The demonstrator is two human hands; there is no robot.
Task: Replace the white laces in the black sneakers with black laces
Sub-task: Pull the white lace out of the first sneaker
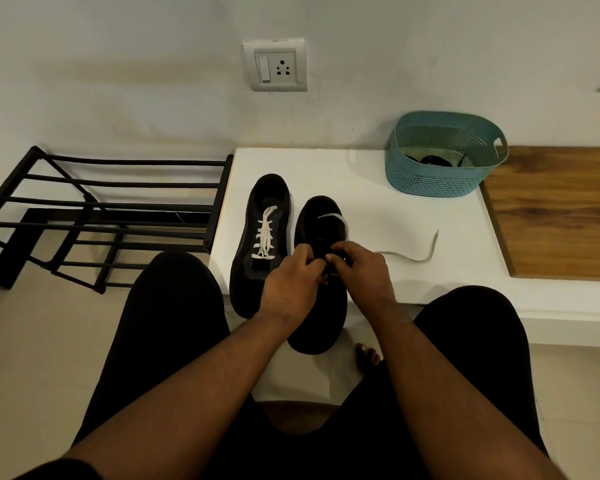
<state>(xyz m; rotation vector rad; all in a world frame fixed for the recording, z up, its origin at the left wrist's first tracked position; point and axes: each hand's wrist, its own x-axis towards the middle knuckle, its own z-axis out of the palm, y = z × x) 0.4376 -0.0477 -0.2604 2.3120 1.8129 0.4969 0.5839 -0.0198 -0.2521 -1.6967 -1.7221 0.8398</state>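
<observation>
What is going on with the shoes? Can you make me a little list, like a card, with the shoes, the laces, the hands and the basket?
left shoe: fully laced with a white lace, untouched
right shoe: white lace mostly pulled out, one end trailing on the white bench
left hand: fingers curled at the right shoe's eyelets; its grip is hidden
right hand: pinching at the same spot
basket: teal, at the back of the bench, dark laces inside
stage: unlacing, no black lace threaded yet

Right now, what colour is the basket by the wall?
Teal, with a perforated mesh wall: the basket shows clearly in the head view, dark laces inside.
</observation>
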